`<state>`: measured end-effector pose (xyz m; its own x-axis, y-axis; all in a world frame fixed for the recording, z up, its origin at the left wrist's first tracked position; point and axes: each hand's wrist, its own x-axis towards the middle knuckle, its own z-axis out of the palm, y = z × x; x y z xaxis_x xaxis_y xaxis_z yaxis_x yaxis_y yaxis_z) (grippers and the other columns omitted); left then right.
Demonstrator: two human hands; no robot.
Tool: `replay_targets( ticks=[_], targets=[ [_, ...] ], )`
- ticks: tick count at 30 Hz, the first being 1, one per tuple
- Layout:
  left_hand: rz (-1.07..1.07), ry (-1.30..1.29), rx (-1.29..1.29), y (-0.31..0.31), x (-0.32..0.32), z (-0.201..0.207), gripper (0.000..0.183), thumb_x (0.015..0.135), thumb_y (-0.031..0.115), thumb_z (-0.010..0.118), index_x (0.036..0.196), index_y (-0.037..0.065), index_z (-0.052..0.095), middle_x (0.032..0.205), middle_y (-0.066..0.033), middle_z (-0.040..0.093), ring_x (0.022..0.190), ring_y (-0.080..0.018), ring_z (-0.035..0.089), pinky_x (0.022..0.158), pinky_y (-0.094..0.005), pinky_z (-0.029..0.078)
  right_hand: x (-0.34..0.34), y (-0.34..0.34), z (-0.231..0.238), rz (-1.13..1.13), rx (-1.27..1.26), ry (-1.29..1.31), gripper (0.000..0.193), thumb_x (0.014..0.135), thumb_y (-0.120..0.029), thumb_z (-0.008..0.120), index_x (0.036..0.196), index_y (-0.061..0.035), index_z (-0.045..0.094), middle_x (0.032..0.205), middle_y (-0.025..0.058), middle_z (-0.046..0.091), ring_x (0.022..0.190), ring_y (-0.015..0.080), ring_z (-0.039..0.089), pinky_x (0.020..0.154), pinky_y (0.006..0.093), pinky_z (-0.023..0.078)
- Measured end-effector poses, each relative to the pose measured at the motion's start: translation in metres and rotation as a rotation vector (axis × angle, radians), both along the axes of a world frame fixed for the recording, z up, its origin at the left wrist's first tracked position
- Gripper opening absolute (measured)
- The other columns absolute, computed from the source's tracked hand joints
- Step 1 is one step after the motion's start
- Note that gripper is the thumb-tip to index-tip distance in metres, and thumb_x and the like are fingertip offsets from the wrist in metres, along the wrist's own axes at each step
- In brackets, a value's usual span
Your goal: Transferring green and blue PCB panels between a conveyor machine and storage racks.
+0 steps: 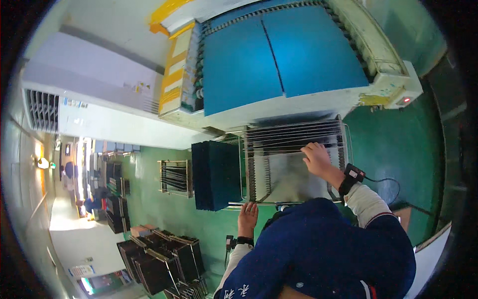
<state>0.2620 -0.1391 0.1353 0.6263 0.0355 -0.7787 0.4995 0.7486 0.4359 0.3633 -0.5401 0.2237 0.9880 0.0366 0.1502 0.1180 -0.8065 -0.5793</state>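
In front of me stands a metal rack (250, 184) with slotted sides, holding several thin upright panels. My right hand (317, 158) is over the rack, its bent fingers and thumb at the upper edge of the nearest panel (288, 174), which looks grey and shiny. The fingertips are partly lost against that edge. Lower down, my left hand (247, 218) is beside the rack's near left corner, fingertips at the metal rail (239, 205). Its fingers look extended, with nothing visible in them. A strapped device with a cable is worn on each wrist.
Beyond the rack, a roller conveyor machine (318, 102) carries two blue panels (239, 65) side by side. A dark stack of panels (216, 174) adjoins the rack on the left. Farther left are a smaller rack (175, 178) and several racks of dark panels (157, 266).
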Motion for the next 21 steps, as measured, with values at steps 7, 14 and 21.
replay_targets(
  ticks=[7, 14, 21],
  targets=[
    [-0.368, -0.496, 0.201, 0.020, -0.059, -0.032, 0.035, 0.087, 0.019, 0.044, 0.120, 0.007, 0.047, 0.129, -0.0061, 0.048, 0.125, -0.0205, 0.038, 0.108, -0.0359, 0.026, 0.013, 0.034, 0.001, 0.106, -0.080, 0.075, 0.037, 0.069, -0.010, 0.068, 0.103, -0.0012, 0.056, 0.103, 0.0193, 0.055, 0.094, 0.0372, 0.054, 0.079, 0.0451, 0.045],
    [0.156, -0.064, -0.012, -0.012, -0.081, 0.003, 0.054, 0.095, 0.031, 0.045, 0.136, 0.000, 0.028, 0.132, -0.0182, 0.042, 0.121, -0.0334, 0.042, 0.101, -0.0420, 0.036, 0.014, 0.012, -0.074, 0.078, -0.060, 0.351, 0.054, 0.077, -0.004, 0.062, 0.126, 0.0018, 0.038, 0.121, 0.0259, 0.050, 0.114, 0.0380, 0.047, 0.094, 0.0442, 0.039],
    [0.381, 0.012, 0.003, -0.004, -0.160, -0.015, 0.048, 0.094, 0.034, 0.048, 0.131, 0.006, 0.037, 0.126, -0.0135, 0.047, 0.110, -0.0273, 0.050, 0.094, -0.0394, 0.042, 0.042, 0.034, -0.096, 0.272, -0.268, 0.258, 0.047, 0.083, -0.007, 0.052, 0.126, 0.0069, 0.040, 0.121, 0.0269, 0.050, 0.115, 0.0380, 0.047, 0.096, 0.0403, 0.038]
  ],
)
